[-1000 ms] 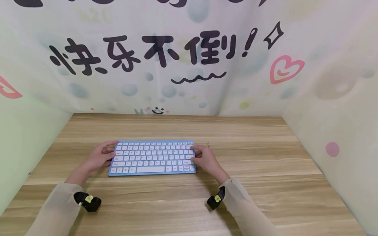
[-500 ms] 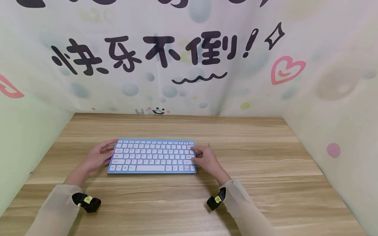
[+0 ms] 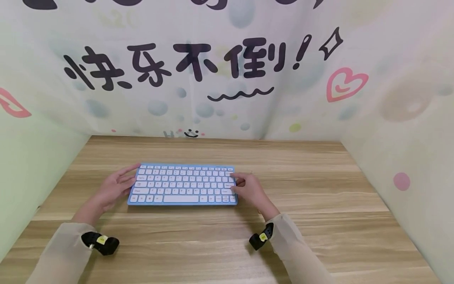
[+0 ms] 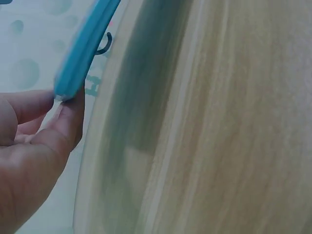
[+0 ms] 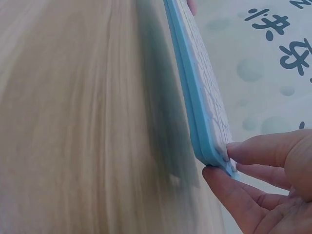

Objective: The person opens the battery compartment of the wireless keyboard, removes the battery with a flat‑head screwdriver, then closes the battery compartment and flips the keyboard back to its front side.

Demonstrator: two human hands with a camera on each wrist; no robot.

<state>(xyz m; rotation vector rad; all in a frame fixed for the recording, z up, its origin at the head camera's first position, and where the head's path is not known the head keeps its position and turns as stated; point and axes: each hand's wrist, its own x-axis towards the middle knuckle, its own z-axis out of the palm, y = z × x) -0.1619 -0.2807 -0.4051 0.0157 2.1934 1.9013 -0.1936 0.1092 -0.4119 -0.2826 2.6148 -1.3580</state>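
Observation:
A light-blue keyboard (image 3: 181, 184) with white keys is held level between my two hands, raised off the wooden table with a shadow beneath it. My left hand (image 3: 112, 191) grips its left end; in the left wrist view the keyboard's blue edge (image 4: 78, 63) sits between thumb and fingers. At the other end, my right hand (image 3: 251, 192) pinches the right edge. The right wrist view has the keyboard's corner (image 5: 212, 151) caught between my thumb and fingers, keys facing up and away from the table.
The wooden table (image 3: 198, 244) stretches around the hands. A printed white cloth (image 3: 301, 106) hangs behind it, and walls rise at both sides. A tiny thin metallic thing (image 3: 252, 172) shows just behind my right hand, too small to identify.
The keyboard has risen from the table, its front edge moving up in the head view and a shadow appearing below. Both hands have gone up with it, keeping hold of the ends.

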